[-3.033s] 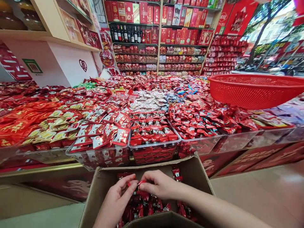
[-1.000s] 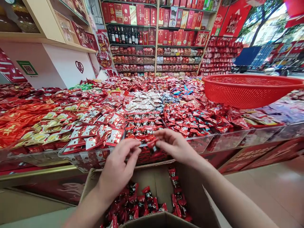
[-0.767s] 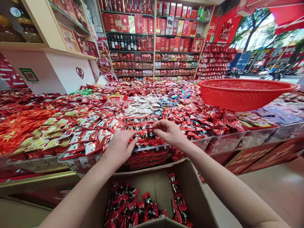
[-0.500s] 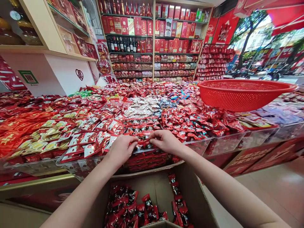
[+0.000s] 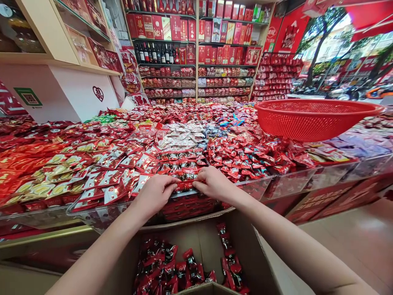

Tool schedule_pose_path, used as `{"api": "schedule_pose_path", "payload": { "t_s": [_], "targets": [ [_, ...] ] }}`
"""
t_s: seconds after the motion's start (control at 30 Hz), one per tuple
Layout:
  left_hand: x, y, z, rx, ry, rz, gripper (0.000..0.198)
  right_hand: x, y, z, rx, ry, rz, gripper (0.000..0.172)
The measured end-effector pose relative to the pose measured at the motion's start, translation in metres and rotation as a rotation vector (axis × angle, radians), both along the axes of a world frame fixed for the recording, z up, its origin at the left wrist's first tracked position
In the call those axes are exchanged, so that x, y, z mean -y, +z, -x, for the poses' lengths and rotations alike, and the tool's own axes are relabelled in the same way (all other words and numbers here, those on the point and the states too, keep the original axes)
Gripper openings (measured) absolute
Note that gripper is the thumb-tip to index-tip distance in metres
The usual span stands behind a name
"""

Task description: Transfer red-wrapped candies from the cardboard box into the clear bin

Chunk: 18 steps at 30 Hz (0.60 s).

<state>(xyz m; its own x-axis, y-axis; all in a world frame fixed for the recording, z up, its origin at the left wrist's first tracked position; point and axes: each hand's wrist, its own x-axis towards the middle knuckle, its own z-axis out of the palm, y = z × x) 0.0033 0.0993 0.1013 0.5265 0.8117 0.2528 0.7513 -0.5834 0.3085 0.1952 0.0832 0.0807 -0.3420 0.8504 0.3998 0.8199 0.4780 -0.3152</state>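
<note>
Small wrapped candies (image 5: 184,186) in red and black wrappers lie side by side at the front of a clear plastic bin (image 5: 181,194). My left hand (image 5: 156,192) is at the left end of this front row, its thumb and fingers pinched on a wrapper end. At the right end, my right hand (image 5: 212,184) pinches the row from the other side, fingers curled. Behind the fingertips, more of the same candies (image 5: 183,166) are lined up in rows. Below my forearms stands an open cardboard box (image 5: 199,237) with loose candies of the same kind (image 5: 166,262).
Bins of other packets (image 5: 112,192) adjoin on the left, and red-wrapped sweets (image 5: 242,159) on the right. A red plastic basket (image 5: 307,123) rests on the goods at right. Shelves with bottles and boxes (image 5: 196,41) stand behind.
My right fingers have drawn in and lowered slightly onto the front candies. The left hand stays almost in place, and the view has shifted a little.
</note>
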Motion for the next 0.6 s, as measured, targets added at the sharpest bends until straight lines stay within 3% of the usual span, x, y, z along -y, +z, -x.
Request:
{"api": "schedule_pose_path", "payload": {
  "t_s": [0.2, 0.4, 0.47, 0.53, 0.6],
  "targets": [
    [0.000, 0.000, 0.002, 0.027, -0.020, 0.025, 0.025, 0.002, 0.008, 0.000, 0.103, 0.034, 0.039, 0.020],
    [0.000, 0.003, 0.012, 0.095, -0.020, -0.016, 0.028, 0.024, 0.024, -0.004, -0.050, 0.011, -0.055, 0.022],
    [0.005, 0.003, 0.020, 0.147, 0.018, -0.073, 0.027, 0.038, 0.026, -0.003, -0.091, 0.101, -0.006, 0.017],
    [0.016, 0.001, 0.027, 0.222, 0.074, -0.148, 0.025, 0.050, 0.014, 0.006, -0.079, 0.285, 0.168, 0.017],
    [0.030, -0.005, 0.031, 0.333, 0.105, -0.244, 0.021, 0.056, -0.017, 0.023, 0.018, 0.434, 0.405, 0.017]
  ]
}}
